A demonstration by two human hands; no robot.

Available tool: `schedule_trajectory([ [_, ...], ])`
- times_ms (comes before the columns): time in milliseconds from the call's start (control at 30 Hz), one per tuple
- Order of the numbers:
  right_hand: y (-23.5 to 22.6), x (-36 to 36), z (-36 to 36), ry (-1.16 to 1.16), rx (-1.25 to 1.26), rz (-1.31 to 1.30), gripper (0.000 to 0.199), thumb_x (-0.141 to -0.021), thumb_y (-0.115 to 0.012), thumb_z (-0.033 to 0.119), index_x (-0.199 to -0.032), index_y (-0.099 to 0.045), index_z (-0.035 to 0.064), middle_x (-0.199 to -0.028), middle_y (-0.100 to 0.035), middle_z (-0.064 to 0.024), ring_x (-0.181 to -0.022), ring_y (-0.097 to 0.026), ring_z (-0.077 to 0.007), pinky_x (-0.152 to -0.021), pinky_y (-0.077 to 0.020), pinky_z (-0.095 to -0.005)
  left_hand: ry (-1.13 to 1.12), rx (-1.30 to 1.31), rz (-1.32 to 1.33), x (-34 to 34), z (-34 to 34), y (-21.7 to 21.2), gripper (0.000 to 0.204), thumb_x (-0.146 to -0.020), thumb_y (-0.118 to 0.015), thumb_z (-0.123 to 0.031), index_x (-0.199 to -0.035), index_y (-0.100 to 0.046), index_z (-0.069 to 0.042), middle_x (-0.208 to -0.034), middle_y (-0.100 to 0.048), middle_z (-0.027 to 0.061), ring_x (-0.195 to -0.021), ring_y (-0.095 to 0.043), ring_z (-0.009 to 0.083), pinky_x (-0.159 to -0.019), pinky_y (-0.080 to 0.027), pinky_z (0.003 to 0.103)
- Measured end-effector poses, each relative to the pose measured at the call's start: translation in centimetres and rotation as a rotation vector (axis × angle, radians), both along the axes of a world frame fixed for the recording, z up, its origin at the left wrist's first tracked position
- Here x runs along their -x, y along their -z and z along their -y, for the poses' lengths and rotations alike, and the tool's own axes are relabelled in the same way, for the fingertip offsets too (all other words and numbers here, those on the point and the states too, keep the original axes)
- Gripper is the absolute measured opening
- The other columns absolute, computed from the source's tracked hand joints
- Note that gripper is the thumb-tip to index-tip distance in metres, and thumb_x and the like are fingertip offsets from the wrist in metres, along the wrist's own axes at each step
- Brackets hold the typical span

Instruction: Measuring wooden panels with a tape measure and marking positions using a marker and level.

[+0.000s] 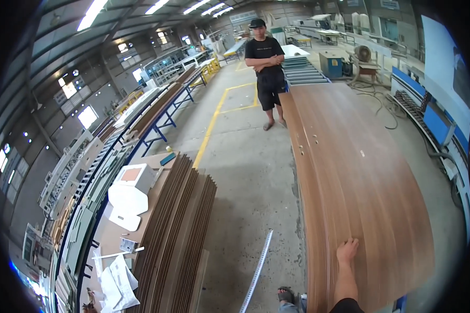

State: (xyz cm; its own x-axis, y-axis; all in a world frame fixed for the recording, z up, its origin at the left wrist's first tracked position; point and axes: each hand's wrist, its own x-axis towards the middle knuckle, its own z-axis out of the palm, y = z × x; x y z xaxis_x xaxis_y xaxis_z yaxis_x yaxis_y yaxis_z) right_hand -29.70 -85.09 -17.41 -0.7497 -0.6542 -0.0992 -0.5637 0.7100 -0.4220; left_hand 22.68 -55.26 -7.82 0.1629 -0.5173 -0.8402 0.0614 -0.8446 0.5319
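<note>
Brown panel (381,208); seemingly wood-grained

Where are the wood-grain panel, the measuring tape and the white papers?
Wood-grain panel (373,182): head view, bare middle of its upper face.
Measuring tape (258,268): head view, midway along its visible length.
White papers (119,287): head view, middle of the loose sheets, lower left.

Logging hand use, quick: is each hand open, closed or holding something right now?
Left hand: out of view, cannot be told.
Right hand: loosely curled on the brown wood-grain panel; whether it holds anything cannot be told.
</note>
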Motion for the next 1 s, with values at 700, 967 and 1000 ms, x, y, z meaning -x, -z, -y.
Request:
schedule_trajectory([
  [700, -24.6, -63.7, -42.7, -2.824, 0.382, 0.348, 0.080, -0.083, -0.067, 0.033, -0.152, -0.032, 0.0161, -0.091, -0.063, -0.0227, -0.091, -0.061, -0.0413, -0.082, -0.0485, -0.0514, -0.076, 0.183, 0.415, 2.6, -42.9, -0.9, 0.018, -0.090, -0.060, -0.022, -0.094, -0.065, -0.004, -0.076, -0.065, 0.0126, -0.067, -0.060, 0.0231, -0.062, -0.046, 0.040],
  [967, -17.2, -68.0, -61.9, -2.775, 0.094, 0.602, 0.063, -0.086, -0.063, 0.029, -0.141, -0.045, 0.0066, -0.091, -0.064, -0.0256, -0.092, -0.061, -0.0462, -0.079, -0.0491, -0.0540, -0.309, 0.157, 0.521, -1.6, -61.2, 1.7, 0.021, -0.093, -0.061, -0.025, -0.088, -0.067, -0.005, -0.070, -0.063, 0.0092, -0.067, -0.061, 0.0220, -0.059, -0.047, 0.038],
  [1000, -15.2, -66.7, -63.2, -2.707, -0.088, 0.596, 0.054, -0.084, -0.064, 0.029, -0.132, -0.055, 0.0080, -0.092, -0.065, -0.0246, -0.092, -0.062, -0.0453, -0.078, -0.0499, -0.0538, -0.387, 0.159, 0.459, -2.7, -62.8, 2.1, 0.022, -0.093, -0.061, -0.026, -0.088, -0.067, -0.006, -0.070, -0.063, 0.0087, -0.067, -0.061, 0.0213, -0.058, -0.047, 0.038],
])
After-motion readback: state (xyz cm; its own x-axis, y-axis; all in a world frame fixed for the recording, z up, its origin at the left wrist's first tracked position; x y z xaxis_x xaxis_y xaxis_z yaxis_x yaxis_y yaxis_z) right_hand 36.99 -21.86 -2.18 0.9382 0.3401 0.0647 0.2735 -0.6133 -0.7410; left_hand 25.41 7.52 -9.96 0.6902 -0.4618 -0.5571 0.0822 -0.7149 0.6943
